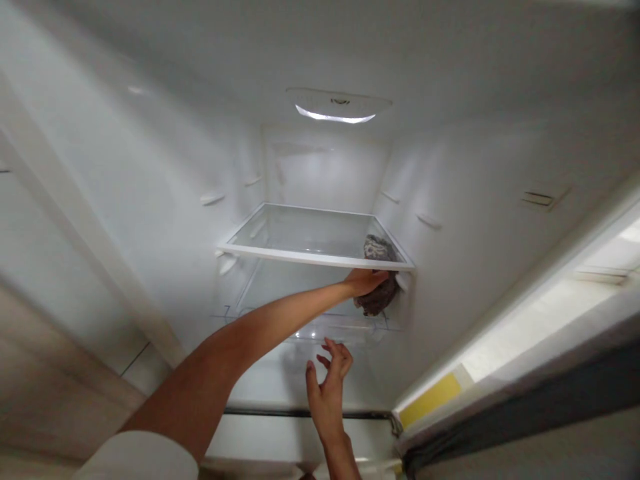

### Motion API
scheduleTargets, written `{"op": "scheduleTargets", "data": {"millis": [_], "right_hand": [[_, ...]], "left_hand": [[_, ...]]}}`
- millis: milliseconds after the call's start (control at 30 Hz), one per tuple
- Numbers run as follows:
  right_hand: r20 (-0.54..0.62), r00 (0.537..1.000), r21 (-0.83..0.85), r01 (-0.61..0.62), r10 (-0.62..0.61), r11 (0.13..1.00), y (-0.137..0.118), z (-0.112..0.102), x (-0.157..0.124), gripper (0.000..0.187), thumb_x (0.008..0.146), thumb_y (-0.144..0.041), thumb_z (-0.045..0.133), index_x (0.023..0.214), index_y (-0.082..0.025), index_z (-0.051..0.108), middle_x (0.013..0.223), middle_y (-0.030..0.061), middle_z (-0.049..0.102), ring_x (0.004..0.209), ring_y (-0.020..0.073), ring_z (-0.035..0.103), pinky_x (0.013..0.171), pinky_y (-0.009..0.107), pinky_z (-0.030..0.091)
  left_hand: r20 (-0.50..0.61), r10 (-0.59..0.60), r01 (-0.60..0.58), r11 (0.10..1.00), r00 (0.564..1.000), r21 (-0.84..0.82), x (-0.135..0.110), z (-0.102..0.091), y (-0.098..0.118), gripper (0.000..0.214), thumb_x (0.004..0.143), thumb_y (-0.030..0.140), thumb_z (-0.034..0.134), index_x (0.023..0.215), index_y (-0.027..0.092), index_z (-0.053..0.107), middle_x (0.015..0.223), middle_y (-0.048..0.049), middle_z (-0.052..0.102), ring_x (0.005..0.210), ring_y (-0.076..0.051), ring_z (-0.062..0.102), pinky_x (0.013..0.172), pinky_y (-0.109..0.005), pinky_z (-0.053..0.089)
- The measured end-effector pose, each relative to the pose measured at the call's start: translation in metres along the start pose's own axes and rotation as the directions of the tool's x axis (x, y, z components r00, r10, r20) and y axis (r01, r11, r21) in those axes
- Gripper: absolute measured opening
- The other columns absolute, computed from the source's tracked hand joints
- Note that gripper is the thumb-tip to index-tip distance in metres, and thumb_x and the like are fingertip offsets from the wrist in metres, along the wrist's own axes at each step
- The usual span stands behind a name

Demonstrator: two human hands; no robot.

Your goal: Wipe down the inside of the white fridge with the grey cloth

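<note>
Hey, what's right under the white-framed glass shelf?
A dark crumpled bundle, with the left hand on it. The hand hides part of the bundle, which covers whatever is directly behind it.

Open above the glass shelf point(305, 233), up to the lamp point(340, 107). Also passable beneath it at left, behind the left arm point(265, 327). Blocked beneath at right, near the side wall point(465, 267), by the dark bundle point(377, 301), with the left hand point(366, 281) on it. Narrow between that arm and the right hand point(327, 393).
</note>
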State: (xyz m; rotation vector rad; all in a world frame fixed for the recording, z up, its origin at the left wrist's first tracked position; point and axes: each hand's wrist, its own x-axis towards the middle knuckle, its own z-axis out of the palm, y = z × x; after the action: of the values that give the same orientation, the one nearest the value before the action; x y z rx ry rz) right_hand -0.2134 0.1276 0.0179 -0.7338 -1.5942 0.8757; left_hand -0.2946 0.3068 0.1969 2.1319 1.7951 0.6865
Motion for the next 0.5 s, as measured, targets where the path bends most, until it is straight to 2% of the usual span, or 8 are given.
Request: {"op": "scheduleTargets", "data": {"millis": [100, 200, 267, 367, 433, 500], "right_hand": [[-0.003, 1.0, -0.021, 0.022, -0.022, 1.0, 0.003, 0.003, 0.001, 0.047, 0.096, -0.027, 0.053, 0.142, -0.025, 0.049, 0.136, 0.0148, 0.041, 0.119, 0.0247, 0.056, 0.092, 0.046, 0.061], [0.01, 1.0, -0.051, 0.026, -0.026, 0.998, 0.003, 0.001, 0.001, 0.046, 0.097, -0.026, 0.052, 0.142, -0.025, 0.048, 0.136, 0.0141, 0.039, 0.119, 0.0237, 0.055, 0.093, 0.045, 0.06], [0.021, 0.999, -0.072, 0.035, -0.033, 0.997, 0.003, -0.001, 0.002, 0.044, 0.097, -0.026, 0.051, 0.141, -0.025, 0.048, 0.136, 0.0137, 0.039, 0.12, 0.0233, 0.054, 0.093, 0.044, 0.06], [0.029, 0.998, -0.103, 0.051, -0.048, 0.993, 0.003, -0.003, 0.003, 0.042, 0.098, -0.027, 0.051, 0.14, -0.025, 0.05, 0.135, 0.0136, 0.041, 0.123, 0.0239, 0.052, 0.093, 0.043, 0.06], [0.009, 0.999, -0.112, 0.046, -0.045, 0.993, 0.003, -0.002, 0.003, 0.041, 0.097, -0.029, 0.052, 0.139, -0.024, 0.051, 0.134, 0.014, 0.042, 0.122, 0.0248, 0.052, 0.092, 0.044, 0.06], [-0.03, 0.999, -0.108, 0.024, -0.028, 0.994, 0.002, 0.001, 0.002, 0.041, 0.097, -0.031, 0.053, 0.137, -0.023, 0.052, 0.134, 0.0148, 0.042, 0.119, 0.0249, 0.053, 0.091, 0.044, 0.06]], "left_hand": [[-0.059, 0.0, -0.004, 0.999, 0.998, -0.053, -0.023, -0.009, 0.009, 0.052, 0.104, 0.039, 0.033, 0.147, 0.015, 0.05, 0.145, -0.0135, 0.063, 0.128, -0.024, 0.063, 0.103, -0.036, 0.054], [-0.024, 0.051, -0.052, 0.998, 0.998, -0.045, -0.041, -0.021, 0.005, 0.046, 0.1, 0.036, 0.043, 0.137, 0.014, 0.059, 0.129, -0.0105, 0.072, 0.114, -0.024, 0.069, 0.096, -0.034, 0.057], [0.02, 0.079, -0.078, 0.997, 0.997, -0.008, -0.054, -0.031, -0.006, 0.042, 0.093, 0.035, 0.055, 0.128, 0.013, 0.065, 0.12, -0.012, 0.075, 0.106, -0.027, 0.072, 0.093, -0.037, 0.058], [0.096, 0.127, -0.141, 0.977, 0.987, 0.16, -0.077, -0.048, -0.03, 0.058, 0.081, 0.026, 0.068, 0.139, 0.018, 0.061, 0.134, -0.0161, 0.067, 0.11, -0.034, 0.07, 0.095, -0.042, 0.056], [0.19, 0.144, -0.202, 0.921, 0.971, 0.332, -0.093, -0.056, -0.046, 0.068, 0.083, 0.024, 0.065, 0.15, 0.026, 0.052, 0.14, -0.0154, 0.062, 0.112, -0.033, 0.07, 0.093, -0.041, 0.056], [0.266, 0.136, -0.246, 0.861, 0.954, 0.444, -0.104, -0.06, -0.058, 0.069, 0.087, 0.025, 0.06, 0.154, 0.03, 0.047, 0.139, -0.0146, 0.062, 0.107, -0.031, 0.071, 0.088, -0.038, 0.057]]}}
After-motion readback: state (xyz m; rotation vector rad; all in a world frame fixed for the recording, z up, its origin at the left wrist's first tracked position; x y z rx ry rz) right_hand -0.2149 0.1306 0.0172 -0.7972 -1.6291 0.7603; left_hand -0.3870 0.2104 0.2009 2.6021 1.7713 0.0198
